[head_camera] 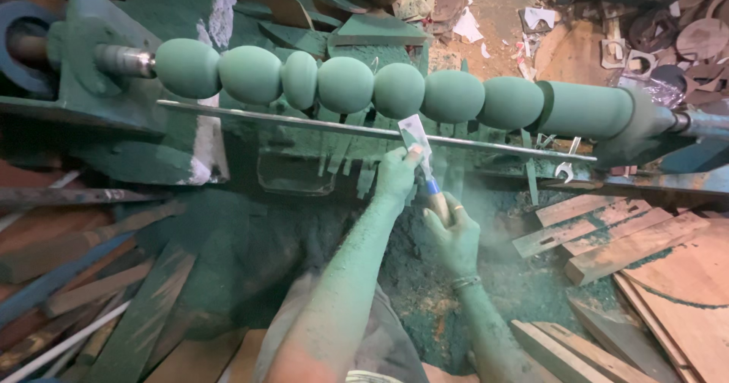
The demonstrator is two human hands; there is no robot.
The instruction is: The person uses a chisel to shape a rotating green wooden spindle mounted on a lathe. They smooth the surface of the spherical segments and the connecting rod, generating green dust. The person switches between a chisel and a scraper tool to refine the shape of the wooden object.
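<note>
A long green workpiece point(395, 91), shaped into several rounded beads, is mounted across a green lathe point(83, 87). A thin metal tool-rest bar point(304, 123) runs just below it. My left hand point(396, 176), coated in green dust, grips the blade end of a flat chisel point(419, 141) resting on the bar, its tip near a bead. My right hand point(454, 235), with a ring and a bracelet, holds the chisel's wooden handle lower down. Both forearms are green with dust.
Green dust and shavings point(304, 246) cover the lathe bed and the floor. Wooden planks point(607, 239) lie at right, dusty slats and rods point(91, 292) at left. Cut wooden shapes and scrap point(668, 34) pile up at the back right.
</note>
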